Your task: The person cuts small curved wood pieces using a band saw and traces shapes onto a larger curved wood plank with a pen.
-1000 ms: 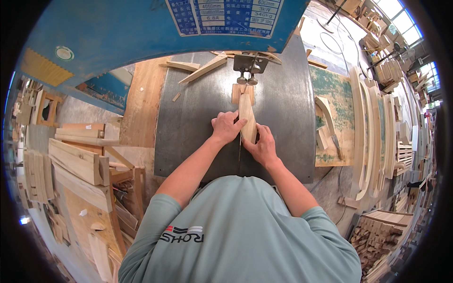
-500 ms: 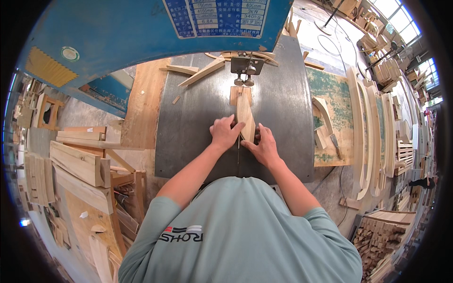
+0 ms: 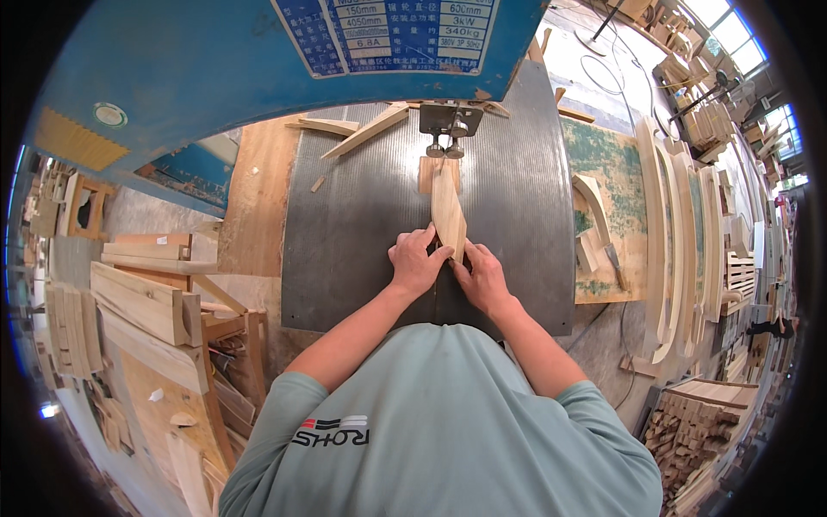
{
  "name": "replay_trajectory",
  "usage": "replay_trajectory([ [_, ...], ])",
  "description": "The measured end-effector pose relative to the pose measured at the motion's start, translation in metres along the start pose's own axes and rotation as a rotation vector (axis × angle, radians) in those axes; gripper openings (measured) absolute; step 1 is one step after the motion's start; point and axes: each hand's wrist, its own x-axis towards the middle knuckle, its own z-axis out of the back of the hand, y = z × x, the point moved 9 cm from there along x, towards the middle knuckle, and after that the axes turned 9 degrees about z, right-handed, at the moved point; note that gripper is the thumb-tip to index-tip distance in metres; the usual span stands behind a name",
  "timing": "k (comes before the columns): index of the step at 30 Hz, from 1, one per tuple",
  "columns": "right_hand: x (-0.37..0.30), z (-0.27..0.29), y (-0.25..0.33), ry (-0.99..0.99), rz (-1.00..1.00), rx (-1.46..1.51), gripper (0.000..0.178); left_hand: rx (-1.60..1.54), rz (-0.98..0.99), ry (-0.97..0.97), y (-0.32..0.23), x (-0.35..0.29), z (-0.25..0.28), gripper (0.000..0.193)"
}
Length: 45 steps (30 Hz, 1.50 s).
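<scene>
A pale wooden piece [image 3: 447,211] with a tapered far end lies lengthwise on the dark ribbed table [image 3: 362,224] of a blue bandsaw [image 3: 215,77]. Its far end reaches the small wooden insert [image 3: 425,175] under the metal blade guide [image 3: 446,129]. At its near end, my left hand [image 3: 415,260] holds the left side, thumb and fingers against the wood. My right hand [image 3: 482,280] pinches the same end from the right, its fingers bent. Some fingertips are hidden behind the wood and the hands.
Curved offcuts [image 3: 370,132] lie on the saw table left of the guide. A board [image 3: 607,215] at the right bears a curved piece [image 3: 592,202] and a brush-like tool [image 3: 617,267]. Long curved parts [image 3: 659,241] stand further right. Stacked timber [image 3: 142,302] is at the left.
Both hands have moved a little toward me, down to the wooden piece's near end. That end has swung slightly right, and more of the piece's upper face shows.
</scene>
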Motion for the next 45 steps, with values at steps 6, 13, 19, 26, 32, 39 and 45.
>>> replay_trajectory([
  [6, 0.008, 0.002, 0.001, 0.021, 0.007, -0.014, 0.031, 0.002, -0.003, 0.013, 0.000, 0.008, -0.003, 0.055],
  [13, 0.018, 0.003, -0.004, 0.012, 0.002, 0.015, 0.029, 0.001, -0.016, -0.027, 0.000, 0.019, -0.004, 0.056],
  [19, 0.027, 0.003, -0.009, 0.010, 0.007, -0.008, 0.026, 0.006, -0.006, -0.009, 0.000, 0.031, -0.006, 0.057],
  [26, 0.037, 0.000, -0.010, -0.019, 0.006, -0.026, 0.023, 0.044, -0.031, 0.038, 0.000, 0.050, -0.002, 0.056],
  [32, 0.048, -0.005, -0.009, -0.042, -0.008, -0.027, 0.022, 0.063, -0.094, 0.021, 0.001, 0.064, 0.002, 0.055],
  [39, 0.054, -0.012, -0.018, -0.101, -0.026, -0.045, 0.023, 0.074, -0.069, 0.144, -0.002, 0.083, 0.003, 0.044],
  [45, 0.060, -0.020, -0.025, -0.112, -0.089, -0.070, 0.025, 0.030, -0.098, 0.169, -0.003, 0.094, 0.007, 0.044],
])
